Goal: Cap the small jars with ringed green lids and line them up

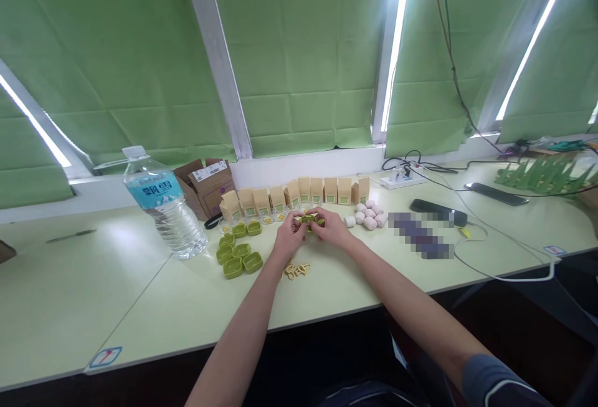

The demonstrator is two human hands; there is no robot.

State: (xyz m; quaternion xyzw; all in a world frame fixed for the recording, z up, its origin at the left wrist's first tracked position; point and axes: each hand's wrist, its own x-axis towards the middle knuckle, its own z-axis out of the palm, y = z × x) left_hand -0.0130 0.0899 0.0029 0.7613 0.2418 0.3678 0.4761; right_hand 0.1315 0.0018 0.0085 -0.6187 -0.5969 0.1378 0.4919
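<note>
Both of my hands meet over the middle of the table, gripping a small green tray-like piece (308,219) between their fingertips. My left hand (289,234) is closed on its left side, and my right hand (331,227) on its right; the fingers hide part of it. Several similar hollow green pieces (233,268) lie to the left of my left hand. Below the hands, near my left wrist, are several thin yellowish ring-shaped parts (299,270). Behind the hands stands a row of small tan box-like pieces (292,194) with green squares on their fronts. Pale pinkish rounded lumps (370,222) are piled to the right.
A large water bottle (163,204) and an open cardboard box (210,187) stand at the left. Toward the right are a power strip (402,177) with cables, a black device (438,212), another dark flat device (496,194) and a white cable (509,278).
</note>
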